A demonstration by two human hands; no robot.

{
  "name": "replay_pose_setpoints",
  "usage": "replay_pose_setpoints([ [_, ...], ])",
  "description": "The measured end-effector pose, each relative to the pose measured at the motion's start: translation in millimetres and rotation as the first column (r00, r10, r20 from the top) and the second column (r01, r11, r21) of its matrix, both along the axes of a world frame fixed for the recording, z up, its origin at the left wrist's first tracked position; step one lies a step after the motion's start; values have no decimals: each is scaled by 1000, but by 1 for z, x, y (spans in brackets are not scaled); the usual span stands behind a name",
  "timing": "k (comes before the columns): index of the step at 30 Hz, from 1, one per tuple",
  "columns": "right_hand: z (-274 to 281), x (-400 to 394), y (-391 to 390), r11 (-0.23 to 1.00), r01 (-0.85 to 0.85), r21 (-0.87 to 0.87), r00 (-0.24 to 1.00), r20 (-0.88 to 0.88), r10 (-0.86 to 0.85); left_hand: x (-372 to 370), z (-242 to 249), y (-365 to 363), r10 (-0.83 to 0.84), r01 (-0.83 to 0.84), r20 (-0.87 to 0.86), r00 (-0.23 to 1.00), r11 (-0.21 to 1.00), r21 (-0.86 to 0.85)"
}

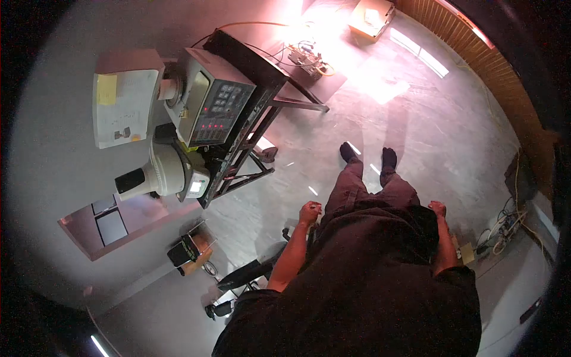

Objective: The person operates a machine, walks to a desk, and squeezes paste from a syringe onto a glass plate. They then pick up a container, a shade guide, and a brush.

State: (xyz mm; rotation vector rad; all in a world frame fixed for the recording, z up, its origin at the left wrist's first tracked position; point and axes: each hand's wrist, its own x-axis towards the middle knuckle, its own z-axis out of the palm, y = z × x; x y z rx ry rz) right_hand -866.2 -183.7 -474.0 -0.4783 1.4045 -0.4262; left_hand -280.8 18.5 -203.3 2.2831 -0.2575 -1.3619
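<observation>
My left hand (310, 212) hangs beside my left hip with its fingers curled in. Whatever it may hold is too small to make out. On the other side my right hand (437, 207) is also curled, close to my right hip, and the inside of its grip is hidden. Neither hand touches the equipment around me. Nearest to the left hand are dark handle-like parts (286, 233) of an object partly covered by my arm. My feet (389, 157) stand on the grey floor (285, 190) in dark socks or shoes.
A black metal stand (247, 143) at left bears a control box (220, 107) with red lights and a rounded machine (166, 169) with a lit screen. Ahead are a wired metal device (306, 59) and a cardboard box (370, 27). Tangled cables (505, 232) lie right.
</observation>
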Motion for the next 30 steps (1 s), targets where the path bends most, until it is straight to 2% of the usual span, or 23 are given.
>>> replay_pose_setpoints([
  [3, 4, 10, -5, 999, 46, 9, 998, 39, -46, -4, 19, -19, -16, 15, 7, 1000, 1000, 25],
  [6, 62, 48, -28, 999, 26, 42, 976, -219, -16, -3, 19, -17, -79, 77, 32, 996, 996, 50],
  [9, 77, 48, -43, 994, 68, 85, 986, -161, -53, 1, 11, -5, -80, 78, 22, 997, 992, 100],
  [12, 82, 54, -44, 998, 61, 33, 971, -233, -52, 1, 8, 8, -56, 57, -22, 998, 997, 59],
  [15, 81, 45, -45, 994, 86, 71, 996, -34, -84, -1, 4, 13, -136, 133, 47, 990, 990, 56],
  [18, 84, 49, -42, 999, -3, 43, 977, -214, 12, -1, 2, 16, -136, 136, 3, 991, 988, 75],
  [19, 86, 53, -41, 999, 9, 42, 980, -199, 0, -2, 1, 16, -144, 141, 21, 989, 987, 82],
  [21, 57, 40, -33, 999, 30, 44, 986, -163, -23, -4, -8, 21, -157, 150, 61, 986, 983, 101],
  [22, 42, 34, -28, 998, 47, 37, 992, -121, -43, -2, -13, 26, -119, 118, 11, 993, 992, 41],
  [25, 13, 20, -21, 998, 62, 25, 997, -52, -61, -2, -24, 31, -129, 125, 35, 991, 987, 106],
  [26, 11, 18, -21, 999, 40, 25, 997, -63, -39, -6, -14, 23, -154, 139, 96, 983, 980, 143],
  [30, 16, 13, -21, 999, 7, 49, 999, -43, -4, -6, -3, 15, -125, 117, 53, 991, 984, 135],
])
